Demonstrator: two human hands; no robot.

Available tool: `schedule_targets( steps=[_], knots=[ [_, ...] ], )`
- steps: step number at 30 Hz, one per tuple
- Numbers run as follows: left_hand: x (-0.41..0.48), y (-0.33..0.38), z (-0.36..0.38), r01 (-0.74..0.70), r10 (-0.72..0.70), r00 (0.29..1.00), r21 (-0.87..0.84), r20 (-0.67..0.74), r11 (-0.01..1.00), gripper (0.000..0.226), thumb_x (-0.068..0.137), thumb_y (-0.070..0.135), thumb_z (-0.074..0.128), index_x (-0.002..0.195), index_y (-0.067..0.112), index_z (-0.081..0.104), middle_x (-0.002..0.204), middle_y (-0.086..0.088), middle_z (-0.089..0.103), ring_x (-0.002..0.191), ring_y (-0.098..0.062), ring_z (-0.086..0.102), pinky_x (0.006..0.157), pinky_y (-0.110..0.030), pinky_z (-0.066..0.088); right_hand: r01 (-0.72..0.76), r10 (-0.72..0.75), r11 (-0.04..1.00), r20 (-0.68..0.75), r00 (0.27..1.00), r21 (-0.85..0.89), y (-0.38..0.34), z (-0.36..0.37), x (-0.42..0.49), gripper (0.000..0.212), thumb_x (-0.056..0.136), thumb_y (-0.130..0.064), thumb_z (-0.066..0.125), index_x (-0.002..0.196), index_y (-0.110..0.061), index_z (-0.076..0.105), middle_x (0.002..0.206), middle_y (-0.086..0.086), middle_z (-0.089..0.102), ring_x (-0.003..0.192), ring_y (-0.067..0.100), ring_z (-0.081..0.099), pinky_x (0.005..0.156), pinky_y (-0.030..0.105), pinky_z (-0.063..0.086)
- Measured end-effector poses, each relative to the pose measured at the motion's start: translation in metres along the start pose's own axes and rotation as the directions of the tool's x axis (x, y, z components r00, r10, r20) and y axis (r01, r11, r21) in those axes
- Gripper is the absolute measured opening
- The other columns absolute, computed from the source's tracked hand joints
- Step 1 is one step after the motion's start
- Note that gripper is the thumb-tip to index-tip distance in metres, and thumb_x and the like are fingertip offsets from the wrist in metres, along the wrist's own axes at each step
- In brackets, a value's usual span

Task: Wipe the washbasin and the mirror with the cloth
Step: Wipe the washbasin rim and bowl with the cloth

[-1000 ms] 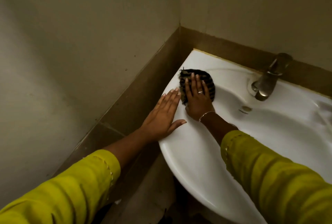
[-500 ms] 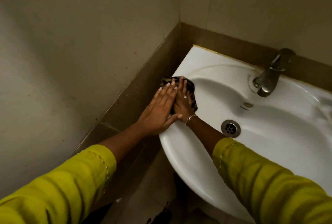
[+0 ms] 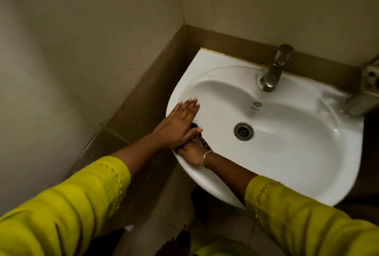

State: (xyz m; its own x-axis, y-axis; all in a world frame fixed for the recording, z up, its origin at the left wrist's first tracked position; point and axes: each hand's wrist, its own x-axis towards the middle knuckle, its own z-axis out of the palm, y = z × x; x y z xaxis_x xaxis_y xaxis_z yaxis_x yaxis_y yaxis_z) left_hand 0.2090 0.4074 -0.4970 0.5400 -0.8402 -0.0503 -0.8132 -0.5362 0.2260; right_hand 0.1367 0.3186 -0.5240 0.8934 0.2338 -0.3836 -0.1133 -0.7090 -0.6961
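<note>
Presently left hand (image 3: 180,122) lies flat, fingers straight, on washbasin (image 3: 287,153) rim, overlapping right hand (image 3: 191,153) pressing the cloth (image 3: 206,144); its grip is hidden. Bulk of washbasin lies rightward.

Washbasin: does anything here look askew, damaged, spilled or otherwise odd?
Nothing looks broken or spilled: the washbasin is whole and the tap looks intact. The one oddity: the left hand lies flat over the right hand, hiding nearly all of the cloth at the left rim.
</note>
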Motion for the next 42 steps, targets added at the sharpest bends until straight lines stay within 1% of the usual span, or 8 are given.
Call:
schedule_targets(
  steps=[4,8,20,25,28,32,37,42],
  knots=[
    [-0.009,0.014,0.004,-0.007,0.003,0.995,0.038,0.098,0.999,0.092,0.080,0.069,0.002,0.145,0.005,0.009,0.154,-0.016,0.004,0.143,-0.021,-0.002,0.114,-0.031,-0.005,0.014,-0.012,0.999,0.041,0.999,-0.050,0.006,0.013,-0.027,0.058,0.094,-0.040,0.038,0.143,-0.012,0.027,0.153,0.016,0.016,0.141,0.032,0.015,0.113,0.049,0.018],
    [-0.017,0.027,0.010,-0.035,0.024,0.988,0.069,0.152,0.997,0.109,0.068,0.076,-0.021,0.146,0.005,0.006,0.155,-0.015,0.000,0.143,-0.021,-0.004,0.113,-0.030,-0.007,-0.011,0.017,0.995,0.063,0.998,-0.097,0.014,0.016,-0.059,0.078,0.084,-0.047,0.041,0.147,-0.011,0.011,0.154,0.015,0.009,0.141,0.031,0.014,0.113,0.050,0.020],
    [-0.019,0.078,0.024,-0.055,0.055,0.989,0.000,0.137,0.998,0.112,0.065,0.079,-0.020,0.146,0.006,0.006,0.155,-0.014,0.002,0.143,-0.020,-0.003,0.112,-0.027,-0.008,-0.039,0.022,0.928,-0.050,0.999,-0.370,0.030,0.019,-0.135,0.066,0.093,-0.034,0.048,0.146,-0.018,0.013,0.154,0.009,0.020,0.136,0.028,0.030,0.106,0.043,0.032],
    [-0.016,0.089,0.029,-0.069,0.068,0.991,0.005,0.111,0.998,0.111,0.067,0.077,-0.021,0.145,0.004,0.007,0.155,-0.016,0.004,0.142,-0.021,-0.002,0.111,-0.027,-0.009,-0.008,-0.013,0.929,-0.056,0.998,-0.371,0.061,0.008,-0.168,0.065,0.091,-0.050,0.037,0.146,-0.024,0.016,0.153,0.005,0.027,0.136,0.023,0.033,0.108,0.038,0.032],
    [-0.014,0.090,0.031,-0.063,0.061,0.993,0.011,0.101,0.998,0.110,0.067,0.076,-0.022,0.145,0.004,0.004,0.155,-0.015,0.002,0.142,-0.019,-0.004,0.111,-0.026,-0.010,0.000,-0.034,0.921,-0.081,0.996,-0.390,0.083,-0.002,-0.189,0.082,0.078,-0.074,0.011,0.144,-0.027,0.025,0.148,0.001,0.037,0.132,0.020,0.040,0.105,0.035,0.034],
    [-0.010,0.090,0.031,-0.062,0.061,0.992,0.003,0.114,0.998,0.110,0.067,0.077,-0.020,0.145,0.004,0.003,0.155,-0.014,0.001,0.142,-0.019,-0.004,0.111,-0.026,-0.009,0.027,-0.072,0.925,-0.106,0.992,-0.380,0.108,-0.026,-0.216,0.089,0.075,-0.072,-0.009,0.139,-0.030,0.037,0.141,-0.005,0.048,0.126,0.013,0.047,0.101,0.031,0.037],
    [-0.004,0.085,0.037,-0.059,0.058,0.992,0.001,0.113,0.998,0.109,0.069,0.078,-0.018,0.145,0.003,0.004,0.155,-0.015,0.003,0.142,-0.020,-0.003,0.112,-0.027,-0.008,0.029,-0.020,0.919,0.027,0.999,-0.393,0.148,-0.065,-0.230,0.086,0.077,-0.075,-0.008,0.135,-0.036,0.041,0.139,-0.015,0.048,0.124,0.006,0.048,0.103,0.031,0.036],
    [0.002,0.080,0.040,-0.058,0.059,0.992,-0.007,0.111,0.998,0.108,0.070,0.078,-0.016,0.145,0.003,0.005,0.154,-0.015,0.004,0.140,-0.016,-0.007,0.113,-0.028,-0.007,0.089,0.035,0.787,0.188,0.981,-0.611,0.187,-0.113,-0.227,0.095,0.071,-0.077,-0.015,0.136,-0.035,0.041,0.142,-0.010,0.044,0.133,0.009,0.037,0.110,0.039,0.028]
  ],
)
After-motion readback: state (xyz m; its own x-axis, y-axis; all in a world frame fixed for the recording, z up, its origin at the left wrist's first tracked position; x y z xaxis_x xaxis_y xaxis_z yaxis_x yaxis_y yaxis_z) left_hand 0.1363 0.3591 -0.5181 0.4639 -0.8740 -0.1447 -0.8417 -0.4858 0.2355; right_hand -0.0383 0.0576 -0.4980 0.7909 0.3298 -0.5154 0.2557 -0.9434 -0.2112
